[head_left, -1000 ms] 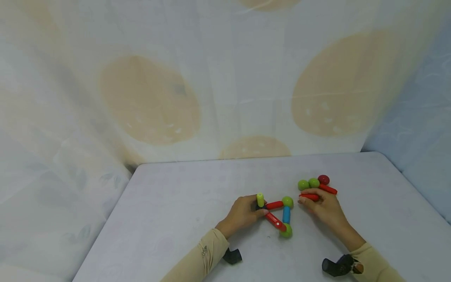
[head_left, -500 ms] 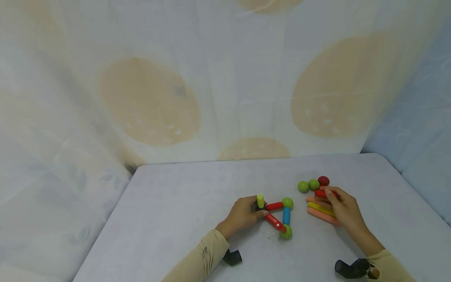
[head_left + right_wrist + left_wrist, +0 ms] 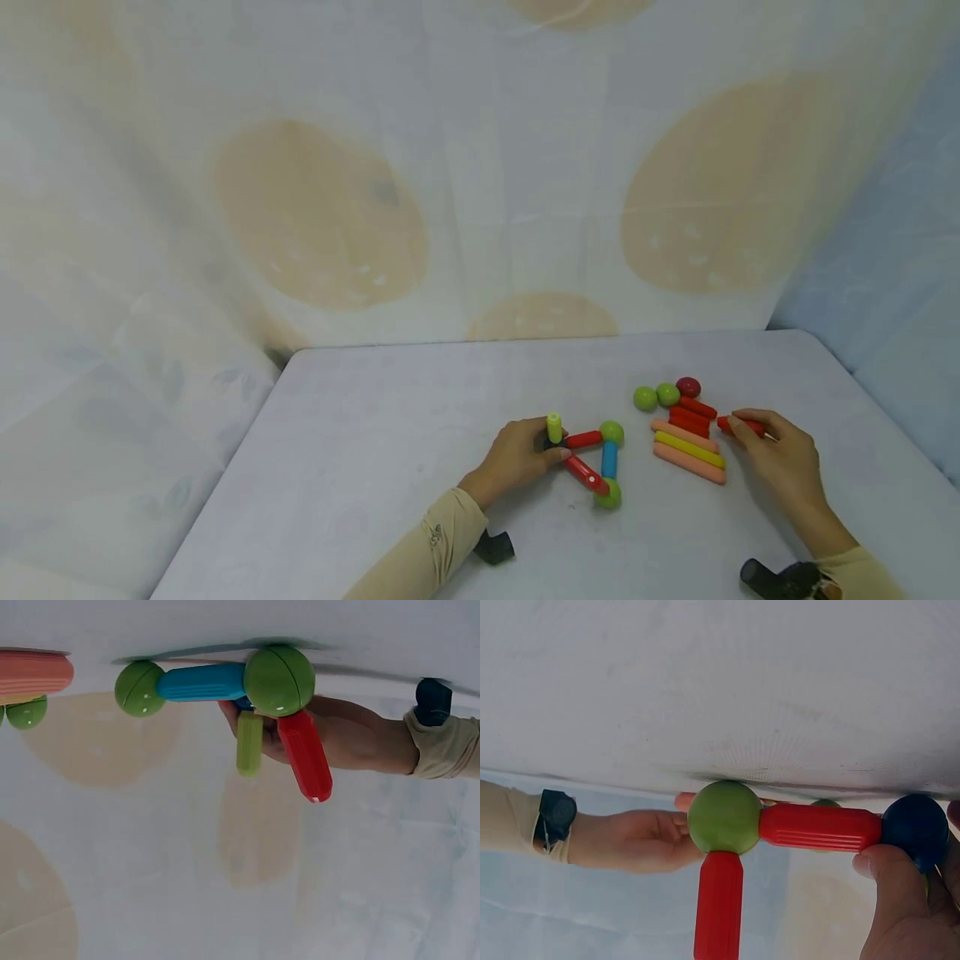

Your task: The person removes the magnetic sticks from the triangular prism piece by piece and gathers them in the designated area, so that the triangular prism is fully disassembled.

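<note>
So the left hand is pinching the dark blue ball at the corner of the stick-and-ball triangle, where a lime stick stands upright. Over by the loose stick pile, the right hand pinches one red stick. Triangle's closed; several sticks and three loose balls remain unused.

A pale lavender table stands against a draped white curtain printed with large tan circles.
</note>
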